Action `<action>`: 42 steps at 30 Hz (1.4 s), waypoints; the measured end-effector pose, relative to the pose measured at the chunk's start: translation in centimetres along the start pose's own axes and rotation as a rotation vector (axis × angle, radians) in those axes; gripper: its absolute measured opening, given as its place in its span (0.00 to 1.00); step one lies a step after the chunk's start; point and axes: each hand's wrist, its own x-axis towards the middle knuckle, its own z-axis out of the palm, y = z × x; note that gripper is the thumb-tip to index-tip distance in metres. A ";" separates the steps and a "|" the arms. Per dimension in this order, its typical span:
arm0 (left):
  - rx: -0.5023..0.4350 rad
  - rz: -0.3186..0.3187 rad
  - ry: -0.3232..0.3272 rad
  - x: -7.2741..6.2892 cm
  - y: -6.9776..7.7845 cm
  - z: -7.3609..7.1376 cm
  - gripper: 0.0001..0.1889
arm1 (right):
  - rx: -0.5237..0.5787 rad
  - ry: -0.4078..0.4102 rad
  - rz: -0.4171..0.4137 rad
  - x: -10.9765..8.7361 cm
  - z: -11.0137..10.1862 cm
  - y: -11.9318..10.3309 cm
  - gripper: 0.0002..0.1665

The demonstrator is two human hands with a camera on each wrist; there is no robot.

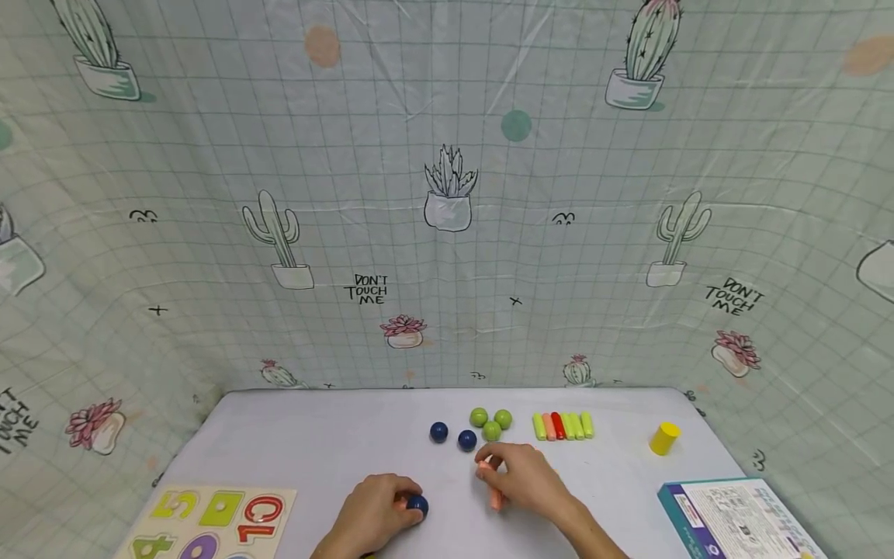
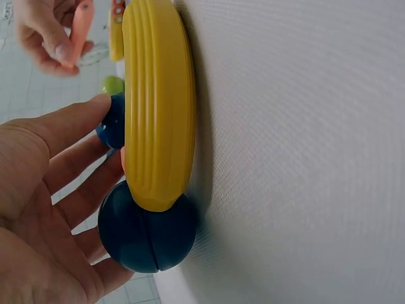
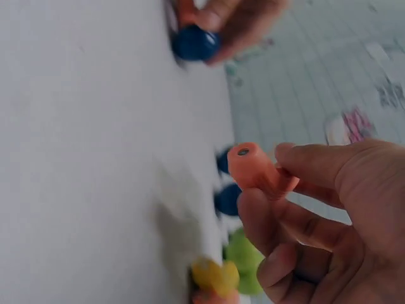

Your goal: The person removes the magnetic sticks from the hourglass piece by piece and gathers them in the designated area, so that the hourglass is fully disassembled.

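Note:
My left hand (image 1: 373,512) is low in the head view, holding a dark blue ball (image 1: 417,507) between thumb and fingers. A bit of an orange rod (image 3: 187,11) shows beside that ball in the right wrist view. Close to the left palm, a ribbed yellow curved piece (image 2: 158,107) lies with its end against another dark blue ball (image 2: 147,231). To the right, my right hand (image 1: 525,477) pinches a short orange rod (image 3: 261,170) between thumb and fingertips. A small metal dot marks the rod's end. The rod tilts over the white table.
Beyond the hands sit two blue balls (image 1: 438,432) and three green balls (image 1: 492,431). A row of short coloured rods (image 1: 557,426) lies right of them. Farther right stand a yellow cylinder (image 1: 665,439) and a flat box (image 1: 743,516). A number puzzle board (image 1: 230,536) lies left.

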 end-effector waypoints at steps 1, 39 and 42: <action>-0.001 -0.004 -0.003 0.0 0.0 0.0 0.13 | 0.015 0.015 0.017 -0.2 -0.5 0.5 0.14; -0.022 -0.040 -0.047 -0.4 -1.0 -0.5 0.17 | 0.044 0.141 0.279 -1.4 -3.6 8.8 0.13; -0.026 -0.041 -0.046 -0.5 -1.3 -0.7 0.17 | 0.045 0.155 0.286 -1.4 -3.5 8.7 0.12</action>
